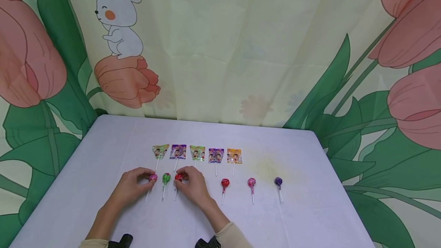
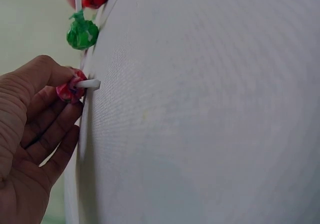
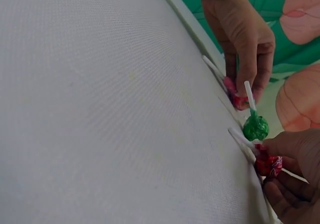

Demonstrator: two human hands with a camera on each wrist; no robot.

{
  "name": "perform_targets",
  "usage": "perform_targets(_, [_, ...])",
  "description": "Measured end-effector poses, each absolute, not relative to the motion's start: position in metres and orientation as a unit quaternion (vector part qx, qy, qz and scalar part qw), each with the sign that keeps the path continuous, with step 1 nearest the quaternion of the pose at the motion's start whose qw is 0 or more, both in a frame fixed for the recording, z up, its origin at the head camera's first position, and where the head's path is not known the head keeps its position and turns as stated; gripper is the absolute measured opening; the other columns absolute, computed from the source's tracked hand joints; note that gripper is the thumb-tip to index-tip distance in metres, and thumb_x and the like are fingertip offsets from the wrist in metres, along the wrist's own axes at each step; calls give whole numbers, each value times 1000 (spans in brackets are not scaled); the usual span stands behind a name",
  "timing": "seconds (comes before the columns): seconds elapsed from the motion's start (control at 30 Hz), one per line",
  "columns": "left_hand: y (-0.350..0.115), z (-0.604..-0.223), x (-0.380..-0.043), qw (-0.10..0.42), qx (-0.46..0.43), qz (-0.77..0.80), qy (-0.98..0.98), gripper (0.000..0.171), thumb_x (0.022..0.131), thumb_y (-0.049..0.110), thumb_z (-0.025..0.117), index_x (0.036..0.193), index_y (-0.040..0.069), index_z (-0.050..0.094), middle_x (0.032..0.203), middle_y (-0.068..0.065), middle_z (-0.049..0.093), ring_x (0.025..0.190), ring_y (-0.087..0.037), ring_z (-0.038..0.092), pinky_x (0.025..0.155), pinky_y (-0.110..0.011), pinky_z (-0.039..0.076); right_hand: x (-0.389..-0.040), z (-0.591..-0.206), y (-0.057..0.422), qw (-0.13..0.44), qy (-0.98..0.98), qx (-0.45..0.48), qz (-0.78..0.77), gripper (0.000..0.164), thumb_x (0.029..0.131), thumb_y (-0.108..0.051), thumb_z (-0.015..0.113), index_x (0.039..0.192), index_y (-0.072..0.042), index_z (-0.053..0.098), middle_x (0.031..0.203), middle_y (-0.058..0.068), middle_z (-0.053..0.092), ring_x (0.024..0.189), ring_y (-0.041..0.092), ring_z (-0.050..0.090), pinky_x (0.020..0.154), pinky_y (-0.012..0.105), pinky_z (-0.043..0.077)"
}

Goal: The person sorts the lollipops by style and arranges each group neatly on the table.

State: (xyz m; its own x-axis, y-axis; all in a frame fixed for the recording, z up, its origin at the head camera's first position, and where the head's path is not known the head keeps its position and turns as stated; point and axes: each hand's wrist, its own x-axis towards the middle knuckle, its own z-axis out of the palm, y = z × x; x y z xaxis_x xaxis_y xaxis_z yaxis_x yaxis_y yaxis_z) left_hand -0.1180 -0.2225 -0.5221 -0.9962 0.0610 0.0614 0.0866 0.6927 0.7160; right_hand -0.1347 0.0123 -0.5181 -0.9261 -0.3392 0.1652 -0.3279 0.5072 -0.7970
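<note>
In the head view my left hand (image 1: 132, 185) pinches a pink lollipop (image 1: 153, 178) by its round head, with the stick pointing toward me. My right hand (image 1: 193, 186) pinches a red lollipop (image 1: 178, 177) in the same way. Between the two hands a green lollipop (image 1: 166, 178) lies on the white cloth, touched by neither. The left wrist view shows thumb and fingers of the left hand (image 2: 35, 114) around the pink head (image 2: 72, 86). In the right wrist view, the red head (image 3: 268, 163) sits between thumb and fingers of the right hand (image 3: 295, 169).
Farther right lie a second red lollipop (image 1: 225, 183), another pink lollipop (image 1: 252, 182) and a purple lollipop (image 1: 278, 181). Behind them runs a row of several lollipops in flat printed wrappers, among them an orange one (image 1: 234, 156). The white table (image 1: 303, 217) ends at a printed curtain (image 1: 220, 49).
</note>
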Motion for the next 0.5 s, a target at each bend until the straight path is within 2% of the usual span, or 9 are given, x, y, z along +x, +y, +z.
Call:
perform_targets(0.23, [-221, -522, -118, 12, -35, -390, -920, 26, 86, 11, 80, 112, 6, 75, 100, -1, 73, 101, -25, 67, 98, -54, 55, -135, -519, 15, -11, 872, -194, -450, 26, 90, -15, 78, 114, -6, 72, 105, 4, 69, 93, 13, 63, 83, 22, 53])
perform_targets(0.5, [-220, -520, -117, 10, -31, -387, -921, 26, 86, 11, 80, 112, 6, 75, 101, -2, 73, 102, -26, 67, 98, -54, 55, -130, -510, 22, -16, 861, -187, -472, 26, 91, -16, 76, 115, -7, 71, 111, 9, 70, 102, 23, 67, 91, 29, 56])
